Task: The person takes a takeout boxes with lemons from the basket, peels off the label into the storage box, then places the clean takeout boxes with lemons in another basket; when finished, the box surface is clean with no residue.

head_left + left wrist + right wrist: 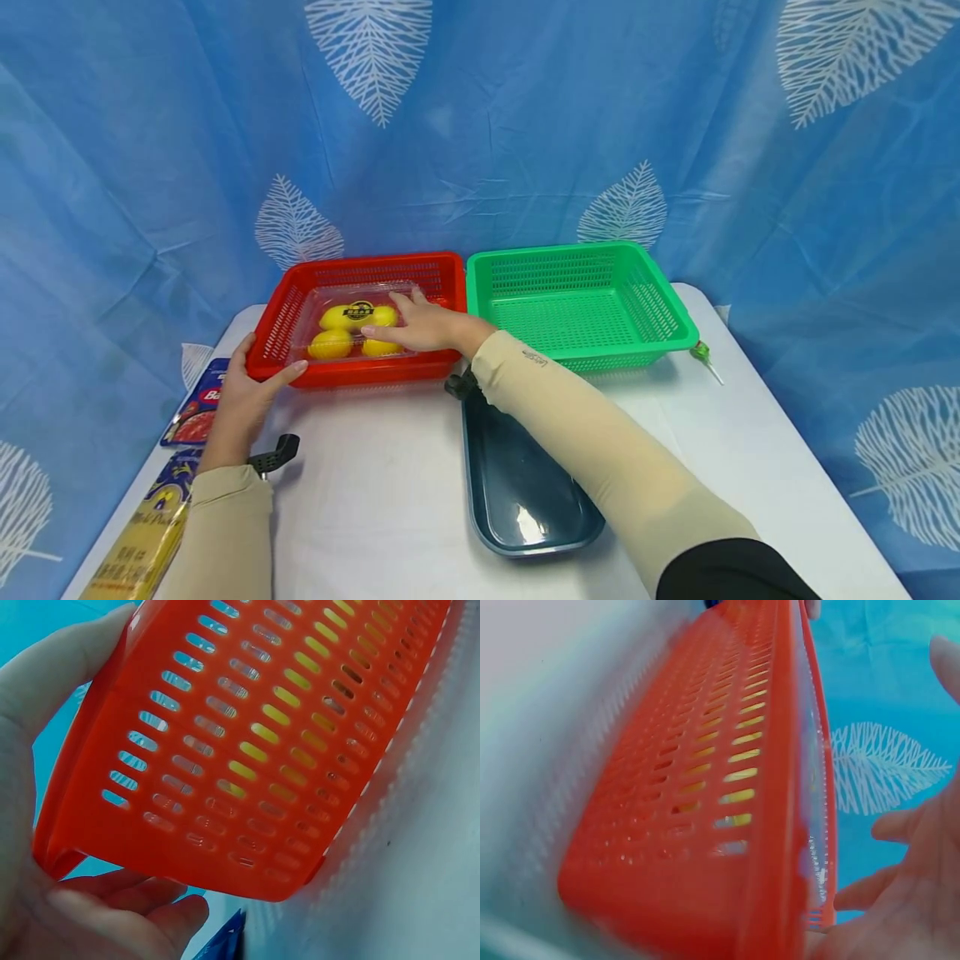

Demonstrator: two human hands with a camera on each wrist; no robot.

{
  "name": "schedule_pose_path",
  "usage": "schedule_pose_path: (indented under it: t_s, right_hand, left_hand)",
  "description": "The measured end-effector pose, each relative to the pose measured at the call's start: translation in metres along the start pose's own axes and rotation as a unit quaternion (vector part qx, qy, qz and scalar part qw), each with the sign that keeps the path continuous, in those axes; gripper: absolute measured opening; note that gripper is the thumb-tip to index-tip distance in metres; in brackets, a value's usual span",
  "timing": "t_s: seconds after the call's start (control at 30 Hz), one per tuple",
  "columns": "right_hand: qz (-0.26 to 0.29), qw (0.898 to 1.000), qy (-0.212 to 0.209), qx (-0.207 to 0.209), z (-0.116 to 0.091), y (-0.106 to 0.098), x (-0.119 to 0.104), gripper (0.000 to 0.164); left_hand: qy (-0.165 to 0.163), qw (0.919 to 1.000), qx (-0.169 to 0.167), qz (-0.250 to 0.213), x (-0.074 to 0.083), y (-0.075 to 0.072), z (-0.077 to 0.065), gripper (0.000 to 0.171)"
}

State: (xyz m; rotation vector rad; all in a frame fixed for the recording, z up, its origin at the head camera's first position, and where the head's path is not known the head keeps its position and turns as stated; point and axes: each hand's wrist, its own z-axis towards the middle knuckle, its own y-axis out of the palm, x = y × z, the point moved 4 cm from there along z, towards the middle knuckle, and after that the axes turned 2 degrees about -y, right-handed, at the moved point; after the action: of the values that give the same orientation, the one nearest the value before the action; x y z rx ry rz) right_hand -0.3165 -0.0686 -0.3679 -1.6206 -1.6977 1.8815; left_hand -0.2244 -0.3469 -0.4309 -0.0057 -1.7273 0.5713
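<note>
Backing white table (375,500), blue curtain (487,125)

Location type: a curtained-off work area around a table. A blue curtain (480,125) with white leaf prints bounds the far, left and right sides. The white table (367,492) carries a red basket (360,377) at far left, a green basket (555,317) at far right, and a blue packet (193,421) and yellow packet (135,542) along the left edge. The curtain hides the surroundings; building type cannot be determined.
</note>
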Motion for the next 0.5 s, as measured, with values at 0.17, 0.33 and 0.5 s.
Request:
schedule_pose_path:
  t_s: [0.17,0.33,0.5]
  right_hand:
    - [0.023,1.0,0.018,0.008,0.005,0.004,0.005,0.106]
    - [0.072,0.996,0.042,0.034,0.01,0.006,0.011,0.1]
    - [0.2,0.976,0.071,0.043,0.016,0.01,0.016,0.097]
  left_hand:
    - [-0.014,0.9991,0.012,-0.037,-0.002,0.003,-0.001,0.112]
    - [-0.02,0.9975,0.015,-0.067,-0.004,0.004,0.0,0.112]
    - [-0.019,0.9966,0.015,-0.078,-0.005,0.005,0.002,0.111]
